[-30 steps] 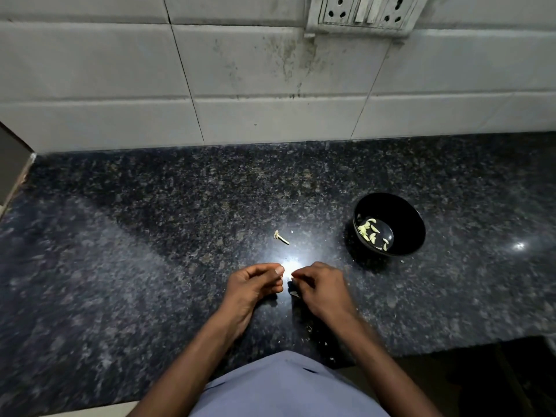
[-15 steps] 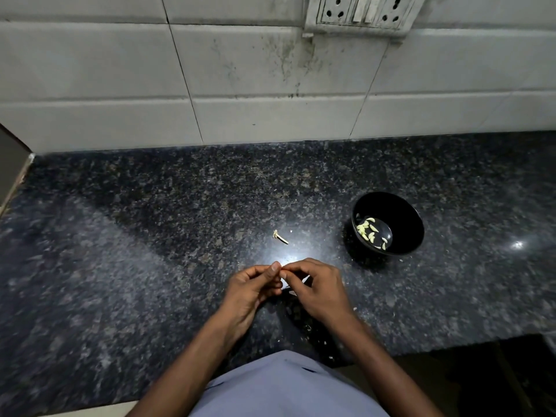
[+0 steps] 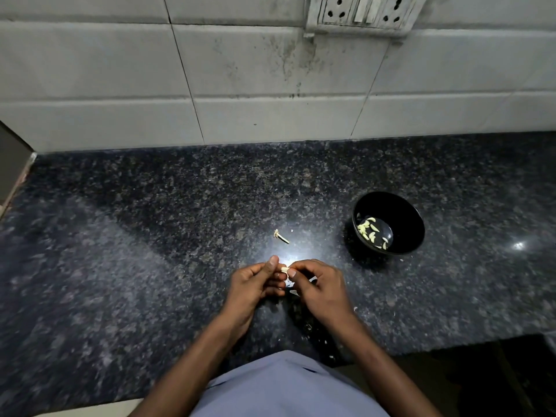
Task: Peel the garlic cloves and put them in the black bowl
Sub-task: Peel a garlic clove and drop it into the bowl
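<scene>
Garlic clove pinched between both hands, skin coming off

From my remote seat I see the left hand (image 3: 255, 284) and right hand (image 3: 319, 284) meeting low over the granite counter (image 3: 150, 251), fingertips of both curled round one small garlic clove (image 3: 284, 269). Whether the skin is fully off I cannot tell; the clove is tiny and glare sits behind it. I'd hold the clove steady with the left hand and work a right thumbnail under the papery edge, peeling lengthwise. The black bowl (image 3: 412, 212), with peeled cloves (image 3: 371, 231) inside, stands well to the right. A stray stem scrap (image 3: 280, 236) lies beyond the hands.
</scene>
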